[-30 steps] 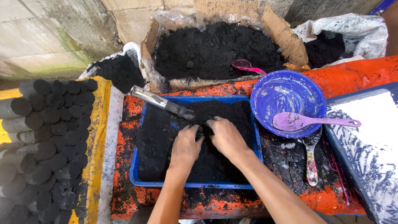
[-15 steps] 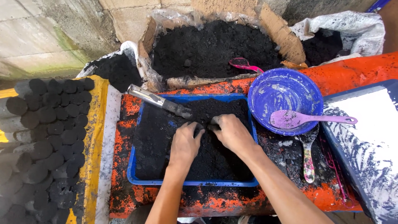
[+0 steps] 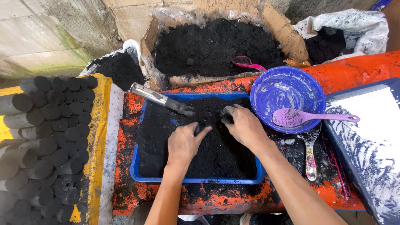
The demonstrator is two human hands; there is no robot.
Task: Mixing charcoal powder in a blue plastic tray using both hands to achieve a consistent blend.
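- The box (image 3: pixel 283 31) of black powder sits behind your bench (image 3: pixel 358 68), past its far edge, with a pink scoop (image 3: pixel 246 63) lying in it
- Rows of black round briquettes (image 3: pixel 50 137) fill the board beyond the bench's left edge
- A white-dusted tray (image 3: pixel 371 137) takes the bench's right end
- The blue tray (image 3: pixel 137 168) lies mid-bench, filled with black powder (image 3: pixel 216 150); both your hands are in it
- The blue bowl (image 3: pixel 287 89) stands just beside the tray's far right corner, with a pink spoon (image 3: pixel 308 118) resting across its near rim
- Your right hand (image 3: pixel 246 125) is curled on the powder near the tray's far edge, fingers bunched together on a dark clump
- Your left hand (image 3: pixel 183 143) presses flat on the powder mid-tray, fingers loosely apart, holding nothing
- A metal tool (image 3: pixel 160 99) lies over the tray's far left corner, its tip in the powder
- A patterned spoon (image 3: pixel 310 156) lies on the bench near the bowl
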